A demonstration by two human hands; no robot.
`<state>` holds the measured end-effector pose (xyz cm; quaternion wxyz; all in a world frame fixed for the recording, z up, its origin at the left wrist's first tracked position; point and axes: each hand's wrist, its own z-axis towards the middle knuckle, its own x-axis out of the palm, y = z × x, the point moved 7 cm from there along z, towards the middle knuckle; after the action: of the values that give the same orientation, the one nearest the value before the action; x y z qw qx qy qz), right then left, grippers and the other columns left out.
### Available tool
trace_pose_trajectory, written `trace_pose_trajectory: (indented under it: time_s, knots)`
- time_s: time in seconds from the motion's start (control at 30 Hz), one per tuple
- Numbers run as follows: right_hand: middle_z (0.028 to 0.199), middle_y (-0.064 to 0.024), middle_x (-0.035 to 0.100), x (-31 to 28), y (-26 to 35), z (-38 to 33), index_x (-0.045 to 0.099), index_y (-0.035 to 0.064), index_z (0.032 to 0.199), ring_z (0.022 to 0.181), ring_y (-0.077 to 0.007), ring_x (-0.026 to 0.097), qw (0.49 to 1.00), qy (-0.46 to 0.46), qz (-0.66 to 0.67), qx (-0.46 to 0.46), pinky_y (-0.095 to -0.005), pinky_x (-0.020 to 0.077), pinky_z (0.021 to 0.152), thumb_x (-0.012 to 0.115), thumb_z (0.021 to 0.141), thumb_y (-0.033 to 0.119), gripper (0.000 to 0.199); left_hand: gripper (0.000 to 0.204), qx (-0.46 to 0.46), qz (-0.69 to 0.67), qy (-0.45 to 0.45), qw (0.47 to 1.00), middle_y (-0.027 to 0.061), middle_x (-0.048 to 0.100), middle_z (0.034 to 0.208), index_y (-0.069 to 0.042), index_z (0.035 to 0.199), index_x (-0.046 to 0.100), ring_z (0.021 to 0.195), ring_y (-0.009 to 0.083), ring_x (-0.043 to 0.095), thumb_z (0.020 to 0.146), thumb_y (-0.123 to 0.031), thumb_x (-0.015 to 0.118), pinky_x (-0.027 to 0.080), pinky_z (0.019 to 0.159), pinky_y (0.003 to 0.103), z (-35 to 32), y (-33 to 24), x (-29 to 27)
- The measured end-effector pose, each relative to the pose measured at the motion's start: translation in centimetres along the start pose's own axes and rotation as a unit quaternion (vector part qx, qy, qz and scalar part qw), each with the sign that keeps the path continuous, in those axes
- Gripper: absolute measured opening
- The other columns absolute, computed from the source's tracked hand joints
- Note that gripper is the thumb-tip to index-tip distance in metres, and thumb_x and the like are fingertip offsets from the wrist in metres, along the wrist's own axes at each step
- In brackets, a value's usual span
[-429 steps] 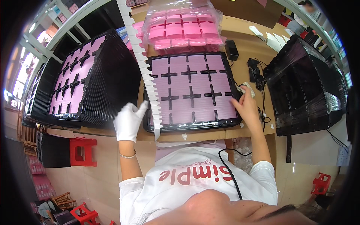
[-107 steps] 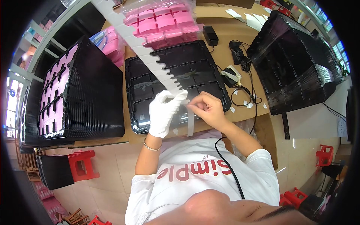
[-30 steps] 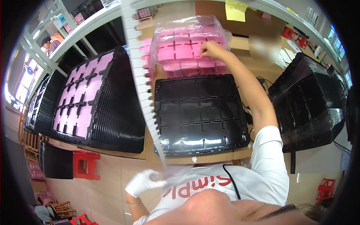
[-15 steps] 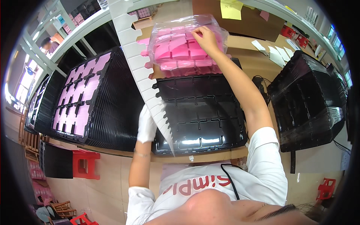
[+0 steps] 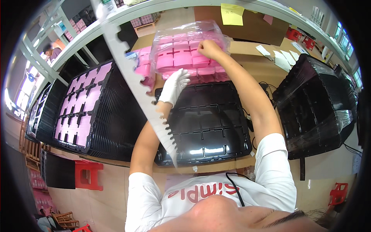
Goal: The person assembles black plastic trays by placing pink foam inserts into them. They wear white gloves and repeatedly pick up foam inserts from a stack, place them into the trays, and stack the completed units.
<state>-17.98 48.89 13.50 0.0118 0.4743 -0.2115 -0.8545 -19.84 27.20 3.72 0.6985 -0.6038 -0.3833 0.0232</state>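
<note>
A stack of pink slotted sheets [image 5: 166, 60] lies at the far side of the table, partly inside a clear plastic bag [image 5: 185, 29]. My bare right hand [image 5: 210, 49] is over the stack with its fingers curled, seemingly pinching the edge of a pink sheet; its fingertips are partly hidden. In a white glove, my left hand [image 5: 176, 86] is held at the stack's near left side, fingers stretched out and holding nothing. Nearer to me sits a glossy black moulded tray [image 5: 201, 125], beneath and between my forearms.
A white strip with a toothed edge [image 5: 148, 104] cuts diagonally across the view. Black trays with lilac sheets [image 5: 79, 106] are piled at left. Another black tray stack [image 5: 309, 112], partly film-wrapped, stands at right. White papers [image 5: 282, 60] lie beyond it. A metal shelf rail [image 5: 170, 8] spans the back.
My left hand has come up from the tray's left edge to the pink stack. My right hand has come slightly nearer, and the raised pink sheet now lies flatter.
</note>
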Motion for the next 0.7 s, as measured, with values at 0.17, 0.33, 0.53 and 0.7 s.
trace_pose_trajectory:
  time_s: [0.17,0.33,0.53,0.7]
  knots:
    - [0.087,-0.0127,0.069,-3.1,1.0,-0.3,0.06,0.0017,0.097,0.082,-0.0226,0.068,0.963,-0.188,0.188,0.035,-0.0339,0.051,0.075,0.063,0.09,0.019,0.019,0.058,-0.02,-0.021,0.081,0.996,0.0136,0.06,0.117,0.001,0.129,0.049,0.09,0.0154,0.062,0.098,-0.048,0.048,0.052,0.071,0.022,-0.9,-0.7,1.8]
    - [0.092,-0.0119,0.068,-7.5,5.5,-2.5,0.057,0.0,0.098,0.089,-0.0191,0.066,0.906,-0.33,0.265,-0.027,-0.0315,0.0498,0.079,0.062,0.093,0.017,0.019,0.09,0.016,-0.109,0.073,0.991,0.0168,0.038,0.146,0.0,0.148,0.023,0.122,0.026,0.049,0.091,-0.068,0.04,0.046,0.098,0.035,-0.3,-1.4,3.2]
    - [0.088,-0.0126,0.068,-9.6,10.6,-6.6,0.058,0.0006,0.096,0.086,-0.0249,0.068,0.845,-0.415,0.327,-0.083,-0.0349,0.0511,0.076,0.065,0.091,0.015,0.017,0.114,0.057,-0.221,0.094,0.969,0.0132,0.026,0.153,-0.003,0.151,0.011,0.131,0.0312,0.04,0.077,-0.084,0.04,0.041,0.103,0.043,-0.7,-1.7,5.8]
    - [0.098,-0.011,0.066,-9.4,8.2,-9.5,0.059,0.0011,0.104,0.101,-0.0177,0.06,0.888,-0.294,0.35,-0.055,-0.0323,0.0452,0.091,0.062,0.094,0.027,0.027,0.07,0.103,-0.313,0.073,0.941,0.002,0.06,0.117,-0.007,0.125,0.053,0.108,0.0189,0.057,0.086,-0.064,0.057,0.049,0.095,0.036,-1.3,-4.1,1.3]
